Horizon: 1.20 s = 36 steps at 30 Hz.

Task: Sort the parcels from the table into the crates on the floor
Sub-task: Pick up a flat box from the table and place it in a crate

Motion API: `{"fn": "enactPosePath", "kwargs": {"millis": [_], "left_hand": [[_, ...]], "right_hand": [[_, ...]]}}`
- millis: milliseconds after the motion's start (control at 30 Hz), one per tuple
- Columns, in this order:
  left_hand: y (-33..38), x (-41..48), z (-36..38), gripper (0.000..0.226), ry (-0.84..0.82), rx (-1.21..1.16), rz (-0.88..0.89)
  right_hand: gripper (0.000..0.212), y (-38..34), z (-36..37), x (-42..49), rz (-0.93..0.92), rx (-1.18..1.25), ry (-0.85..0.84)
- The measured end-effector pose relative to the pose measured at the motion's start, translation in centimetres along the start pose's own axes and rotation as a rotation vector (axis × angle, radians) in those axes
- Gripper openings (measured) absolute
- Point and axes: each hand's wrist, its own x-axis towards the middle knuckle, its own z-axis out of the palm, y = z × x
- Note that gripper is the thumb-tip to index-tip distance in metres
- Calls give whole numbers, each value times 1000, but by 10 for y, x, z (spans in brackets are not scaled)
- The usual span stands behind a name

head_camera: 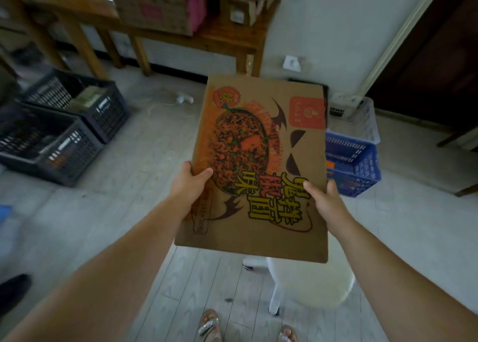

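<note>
Pale floorboards point(144, 160) below; my left hand point(187, 186) and right hand point(327, 203) grip flat printed brown cardboard parcel point(258, 165), long axis pointing away, blue plastic crate point(354, 165) nearer right.

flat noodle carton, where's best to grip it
Pinch the carton by its long side edges near the lower end, left hand and right hand from opposite sides, thumbs on top. It's thin and wide; one hand would probably tip it.

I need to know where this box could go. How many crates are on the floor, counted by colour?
Black: 2, the far black crate and the near black crate
Blue: 1, the blue crate
White: 1, the white crate, partly behind the cardboard box
Total: 4
</note>
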Motion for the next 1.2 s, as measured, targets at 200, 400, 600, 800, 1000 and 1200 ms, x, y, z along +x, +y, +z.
{"fn": "enactPosePath", "kwargs": {"millis": [200, 400, 600, 800, 1000, 1200], "left_hand": [[32, 10, -81, 35, 79, -44, 53], [59, 32, -133, 37, 174, -91, 50], [97, 75, -150, 38, 220, -198, 71], [162, 153, -160, 43, 222, -244, 149], [248, 230, -174, 44, 251, -307, 233], [297, 295, -186, 38, 190, -375, 294]], "right_hand": [[58, -53, 63, -12, -69, 53, -32], [42, -110, 99, -1, -97, 109, -126], [35, -174, 126, 38, -178, 205, -135], [34, -245, 157, 108, -258, 290, -155], [33, -342, 182, 189, -347, 278, -215], [47, -400, 210, 248, -438, 266, -182]]}}
